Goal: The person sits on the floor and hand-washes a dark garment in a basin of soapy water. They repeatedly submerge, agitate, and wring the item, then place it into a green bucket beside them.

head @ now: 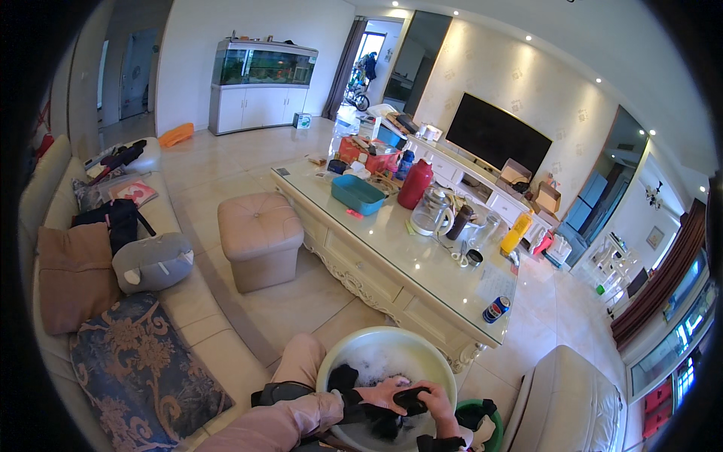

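Note:
Both of my hands are over a large pale basin (446,361) of sudsy water. My left hand (384,394) comes in from the left and grips a bunched, wet black cloth (411,400). From the other side, my right hand (439,402) is closed around the same cloth, its thumb and fingers near the top. More dark fabric (387,425) lies in the water below my hands. Another dark piece (343,377) floats by the basin's left wall. White foam (375,357) covers much of the far part of the water.
A green tub (497,432) with clothes stands right of the basin. Beyond is a glass-topped coffee table (390,254) bearing a soda can (496,309), scissors (460,257), a glass pitcher (432,212) and a red thermos (415,183). A leather ottoman (260,237) and sofa (197,316) are left.

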The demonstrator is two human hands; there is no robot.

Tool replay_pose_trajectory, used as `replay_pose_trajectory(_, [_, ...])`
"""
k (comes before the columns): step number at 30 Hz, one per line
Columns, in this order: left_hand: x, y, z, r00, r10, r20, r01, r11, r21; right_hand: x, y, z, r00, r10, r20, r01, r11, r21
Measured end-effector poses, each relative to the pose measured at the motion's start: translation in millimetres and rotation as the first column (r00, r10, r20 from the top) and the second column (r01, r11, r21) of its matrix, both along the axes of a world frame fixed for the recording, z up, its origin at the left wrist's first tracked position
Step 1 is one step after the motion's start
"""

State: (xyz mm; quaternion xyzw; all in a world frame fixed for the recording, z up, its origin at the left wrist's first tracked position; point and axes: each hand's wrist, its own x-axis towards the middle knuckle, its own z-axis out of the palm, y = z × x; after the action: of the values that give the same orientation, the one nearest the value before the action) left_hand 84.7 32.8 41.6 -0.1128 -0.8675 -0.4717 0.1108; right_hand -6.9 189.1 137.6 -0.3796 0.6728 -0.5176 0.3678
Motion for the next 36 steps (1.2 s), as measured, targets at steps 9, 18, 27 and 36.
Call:
replay_pose_trajectory(9, [18.2,-17.8,-15.6,0.884,-0.233,0.406,0.069,0.922,0.381,-26.8,4.5,-3.3,0.941,-0.289,0.176,0.301,0.953,-0.041])
replay_pose_trajectory(18, [8.1,-15.5,-24.2,0.894,0.232,0.384,-0.308,0.94,0.149,-42.7,-6.4,-103.9,0.987,-0.005,-0.158,0.074,0.898,0.434])
replay_pose_trajectory(27, [10.6,18.4,-36.8,0.788,0.257,0.56,0.161,0.791,-0.59,-19.7,-36.7,-161.7,0.659,0.461,-0.594,0.174,0.675,0.717])
replay_pose_trajectory(36, [-1.1,10.9,-83.6,0.801,0.293,0.522,-0.107,0.928,-0.357,-25.3,-28.9,-162.8,0.703,0.388,-0.596,0.096,0.778,0.621])
